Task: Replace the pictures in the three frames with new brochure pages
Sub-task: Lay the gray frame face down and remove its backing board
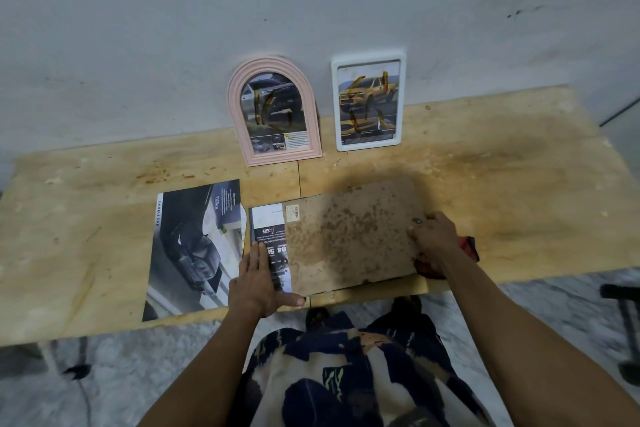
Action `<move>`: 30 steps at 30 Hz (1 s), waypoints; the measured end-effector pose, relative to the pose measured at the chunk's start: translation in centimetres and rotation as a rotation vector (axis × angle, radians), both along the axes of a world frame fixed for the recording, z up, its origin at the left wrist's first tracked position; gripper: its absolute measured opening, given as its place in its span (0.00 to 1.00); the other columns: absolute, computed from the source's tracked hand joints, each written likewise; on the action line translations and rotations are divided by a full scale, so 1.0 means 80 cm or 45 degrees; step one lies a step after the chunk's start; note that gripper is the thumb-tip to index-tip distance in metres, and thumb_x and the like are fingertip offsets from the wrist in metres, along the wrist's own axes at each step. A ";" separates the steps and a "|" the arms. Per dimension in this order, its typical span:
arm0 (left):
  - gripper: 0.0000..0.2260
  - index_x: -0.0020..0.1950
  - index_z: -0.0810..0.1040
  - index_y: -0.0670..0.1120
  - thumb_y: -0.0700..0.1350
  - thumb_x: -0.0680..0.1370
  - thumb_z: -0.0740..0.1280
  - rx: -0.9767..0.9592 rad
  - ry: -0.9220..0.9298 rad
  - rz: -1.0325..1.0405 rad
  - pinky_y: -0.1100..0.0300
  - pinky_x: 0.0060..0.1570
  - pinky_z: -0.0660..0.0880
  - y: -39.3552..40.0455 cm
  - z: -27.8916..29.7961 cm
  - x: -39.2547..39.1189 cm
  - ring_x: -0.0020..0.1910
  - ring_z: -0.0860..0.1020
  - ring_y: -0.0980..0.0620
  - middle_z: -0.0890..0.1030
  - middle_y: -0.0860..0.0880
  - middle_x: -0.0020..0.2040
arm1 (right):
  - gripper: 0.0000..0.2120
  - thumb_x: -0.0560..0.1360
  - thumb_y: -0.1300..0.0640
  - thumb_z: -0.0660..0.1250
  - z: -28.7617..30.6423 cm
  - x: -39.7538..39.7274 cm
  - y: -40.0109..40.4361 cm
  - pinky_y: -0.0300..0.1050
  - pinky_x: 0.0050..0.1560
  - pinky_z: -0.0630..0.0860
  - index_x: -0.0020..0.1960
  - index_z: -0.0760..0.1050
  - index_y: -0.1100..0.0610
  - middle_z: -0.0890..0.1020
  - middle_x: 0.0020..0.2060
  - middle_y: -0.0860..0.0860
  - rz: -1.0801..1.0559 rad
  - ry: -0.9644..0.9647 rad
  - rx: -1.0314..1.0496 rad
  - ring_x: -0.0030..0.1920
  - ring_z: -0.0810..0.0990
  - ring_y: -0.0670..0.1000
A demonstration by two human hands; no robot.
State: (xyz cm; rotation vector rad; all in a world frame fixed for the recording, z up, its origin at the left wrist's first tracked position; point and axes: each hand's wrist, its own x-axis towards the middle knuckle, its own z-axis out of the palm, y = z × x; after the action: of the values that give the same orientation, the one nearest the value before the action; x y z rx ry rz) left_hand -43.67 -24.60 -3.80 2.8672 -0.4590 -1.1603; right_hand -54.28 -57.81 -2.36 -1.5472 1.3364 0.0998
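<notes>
Your left hand (258, 276) lies flat with straight fingers on the brochure page (270, 246) under the stained backing board (349, 236) near the tabletop's (519, 184) front edge. Your right hand (434, 236) curls over the board's right edge. Another page (194, 250) lies just left.

Page under backing board (269, 243): mostly covered; only its left strip showed.
Red tool (468, 248): largely hidden behind the right hand (434, 239); its kind was unclear.
Small print on the loose page (194, 250): too small to read.
Table (519, 184): cut off at both sides.
</notes>
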 end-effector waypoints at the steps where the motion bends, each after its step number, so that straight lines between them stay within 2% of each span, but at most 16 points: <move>1: 0.71 0.79 0.30 0.45 0.77 0.57 0.70 0.004 0.000 -0.011 0.36 0.73 0.59 0.000 0.000 0.000 0.81 0.40 0.46 0.34 0.50 0.81 | 0.17 0.75 0.60 0.71 -0.002 -0.002 0.001 0.58 0.54 0.80 0.61 0.70 0.57 0.75 0.55 0.53 -0.023 -0.027 -0.011 0.53 0.77 0.56; 9: 0.70 0.79 0.30 0.47 0.77 0.57 0.71 -0.028 -0.010 -0.019 0.36 0.73 0.60 -0.002 -0.001 -0.001 0.81 0.39 0.46 0.33 0.51 0.81 | 0.26 0.76 0.61 0.69 -0.013 -0.013 0.002 0.58 0.60 0.78 0.73 0.69 0.52 0.76 0.66 0.52 -0.138 -0.165 -0.011 0.61 0.77 0.56; 17: 0.70 0.80 0.31 0.47 0.76 0.57 0.72 -0.046 -0.004 0.025 0.36 0.73 0.59 0.001 -0.001 -0.005 0.81 0.39 0.47 0.33 0.52 0.80 | 0.26 0.79 0.63 0.64 -0.010 -0.022 -0.007 0.54 0.65 0.74 0.76 0.64 0.57 0.73 0.69 0.57 -0.106 -0.176 -0.063 0.65 0.75 0.59; 21: 0.70 0.80 0.31 0.47 0.75 0.57 0.73 -0.039 -0.003 0.045 0.37 0.73 0.59 0.000 0.000 -0.004 0.81 0.38 0.47 0.33 0.52 0.80 | 0.28 0.79 0.60 0.63 -0.005 -0.023 -0.020 0.58 0.67 0.72 0.78 0.60 0.55 0.71 0.71 0.55 -0.044 -0.147 -0.095 0.67 0.72 0.59; 25: 0.70 0.80 0.31 0.47 0.74 0.58 0.74 -0.024 0.005 0.055 0.39 0.73 0.62 -0.004 0.000 -0.008 0.81 0.39 0.47 0.33 0.52 0.81 | 0.26 0.78 0.55 0.65 0.000 -0.021 -0.001 0.50 0.63 0.74 0.75 0.66 0.53 0.75 0.67 0.52 -0.176 -0.106 -0.172 0.64 0.75 0.57; 30: 0.70 0.80 0.33 0.48 0.75 0.56 0.74 -0.068 -0.026 0.063 0.39 0.74 0.61 -0.002 0.003 -0.007 0.81 0.39 0.46 0.34 0.51 0.81 | 0.24 0.77 0.52 0.64 0.009 -0.011 0.009 0.56 0.62 0.76 0.72 0.71 0.54 0.77 0.65 0.54 -0.235 -0.066 -0.188 0.61 0.77 0.58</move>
State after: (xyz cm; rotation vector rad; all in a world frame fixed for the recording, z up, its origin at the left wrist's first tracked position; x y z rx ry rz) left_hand -44.20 -24.75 -3.53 2.8302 -0.4106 -1.0948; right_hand -55.18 -57.09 -1.64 -1.5295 1.4649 -0.1565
